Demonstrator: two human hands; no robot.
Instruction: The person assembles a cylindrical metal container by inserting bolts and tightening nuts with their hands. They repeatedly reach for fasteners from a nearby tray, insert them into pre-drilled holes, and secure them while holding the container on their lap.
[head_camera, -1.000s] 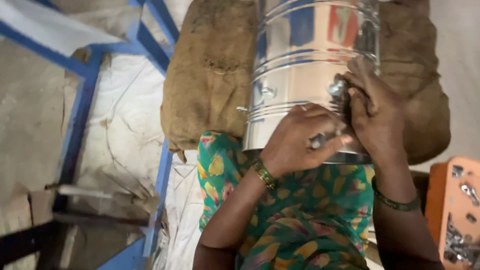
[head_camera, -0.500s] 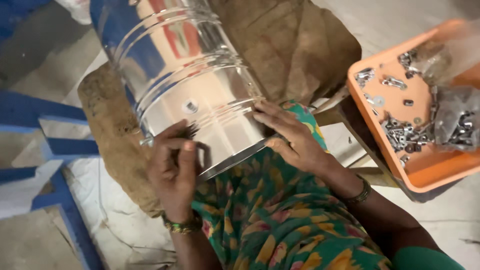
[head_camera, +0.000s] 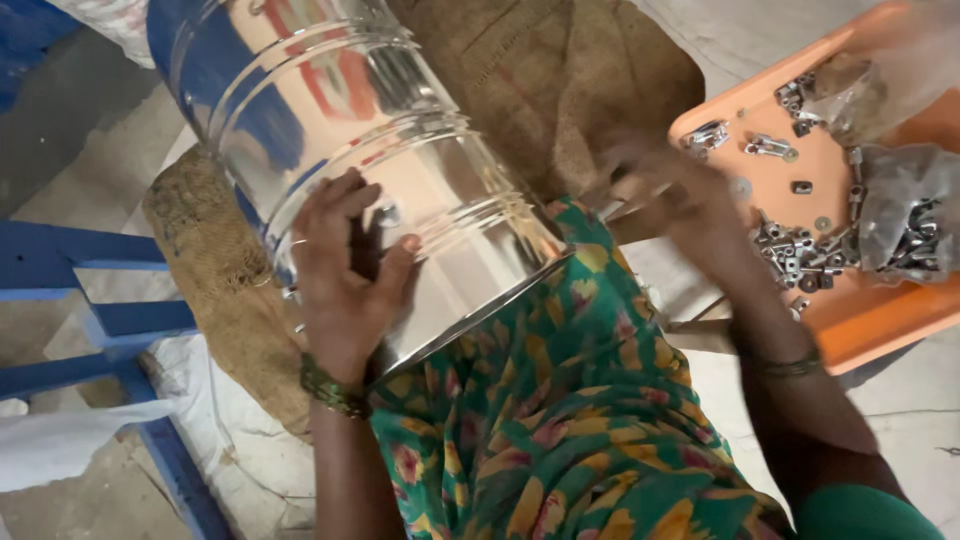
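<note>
**Left hand on the steel drum, right hand at the tray**

Left hand (head_camera: 345, 285) lies spread flat against the shiny steel drum (head_camera: 370, 150), fingers apart, gripping nothing; the drum rests tilted across the lap on green floral cloth (head_camera: 560, 420), burlap sacking (head_camera: 540, 70) behind it; a blue frame (head_camera: 110, 320) stands to the left. Right hand (head_camera: 665, 195) reaches toward the orange tray (head_camera: 870, 320) of small metal fittings (head_camera: 800, 255) (motion-blurred, so its grip cannot be judged); a clear bag (head_camera: 905, 215) of parts sits there, partly cut off.
</note>
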